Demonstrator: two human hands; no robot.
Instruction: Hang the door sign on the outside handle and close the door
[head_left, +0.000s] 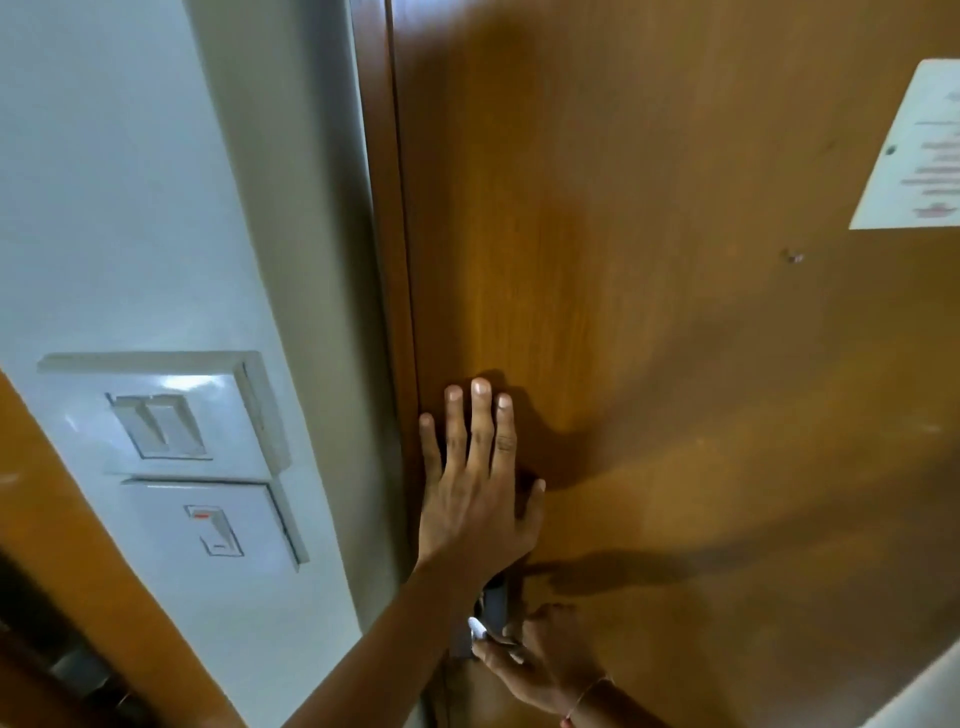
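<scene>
A: Door sign? I can't see it anywhere. If it hangs on the outside handle, it's on the far side of the door (649, 312), hidden from us.

B: Start near, then. What's the right hand (540, 660) doing at the bottom edge?

A: Its fingers (493, 652) curl around the metal lock hardware (493, 608) at the door's edge. Whether that's a handle or a latch knob, I can't tell; the left forearm covers part of it and it's blurred.

B: And the left hand (475, 493)?

A: Higher up, pressed flat on the wood beside the door frame (387, 260), fingers straight and spread, gripping nothing.

B: So which step?

A: I'd judge it's the closing. The door looks to sit flush with the frame, with no gap showing. Next it needs a steady push while the right hand works the latch home.

B: Anything farther off?

A: 2 switch plates (171, 421) on the white wall (104, 182) at left, and a paper notice (914, 150) on the door at upper right, cut by the frame edge, its print unreadable.
</scene>
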